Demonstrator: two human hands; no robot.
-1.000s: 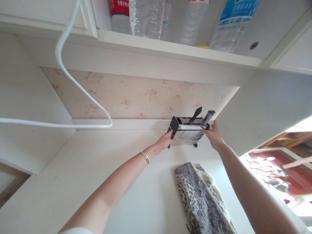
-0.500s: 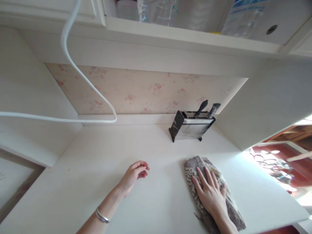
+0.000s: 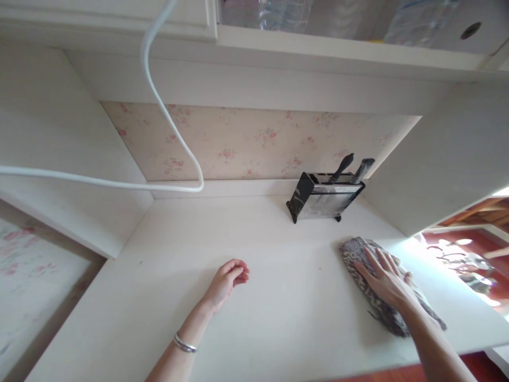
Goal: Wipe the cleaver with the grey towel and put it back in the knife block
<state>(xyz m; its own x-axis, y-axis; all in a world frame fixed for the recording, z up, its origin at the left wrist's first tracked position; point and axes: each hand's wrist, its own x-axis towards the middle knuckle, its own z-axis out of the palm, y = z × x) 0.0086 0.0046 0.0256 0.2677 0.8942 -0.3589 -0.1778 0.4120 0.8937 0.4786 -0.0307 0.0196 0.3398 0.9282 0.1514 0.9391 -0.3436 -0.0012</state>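
My right hand (image 3: pixel 385 278) lies flat on a folded grey-brown cloth (image 3: pixel 377 307) with a pale pattern, its fingers spread over the upper part. The cloth rests on the right side of the white countertop (image 3: pixel 278 318). My left hand (image 3: pixel 228 281), a silver bangle on its wrist, hovers over or rests on the counter near the middle; I cannot tell whether it touches. Its fingers are curled in toward the thumb, and nothing shows in them.
At the back right stands a black-and-silver knife block (image 3: pixel 326 199) with two dark-handled utensils. A white cable (image 3: pixel 175 130) hangs in front at left. Above is an open cabinet shelf (image 3: pixel 338 45) with clear plastic bottles. Side panels flank the counter; tiny specks lie on it.
My right hand and the cloth have moved right and slightly away across the counter. The fingers of my left hand have drawn closer together. The view has shifted a little.
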